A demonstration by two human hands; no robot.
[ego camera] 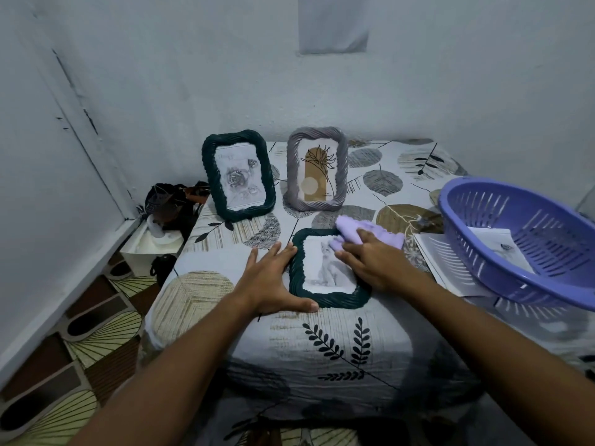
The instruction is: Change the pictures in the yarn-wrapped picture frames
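A dark green yarn-wrapped frame (pixel 325 300) lies flat on the table with a grey kitten picture (pixel 325 268) in it. My left hand (pixel 273 281) rests flat beside its left edge, fingers straight, thumb at the lower corner. My right hand (pixel 370 262) presses a lilac cloth (pixel 354 231) onto the frame's upper right glass. Two more frames stand upright at the back: a dark green one (pixel 238 175) with a rose drawing and a grey one (pixel 317 169) with a tan plant print.
A purple slotted basket (pixel 521 239) with a printed picture inside sits at the right, over loose white sheets (pixel 444 262). The leaf-patterned tablecloth (pixel 322 342) covers the table. Walls stand close behind and to the left. A dark bag (pixel 170 204) lies on the floor at left.
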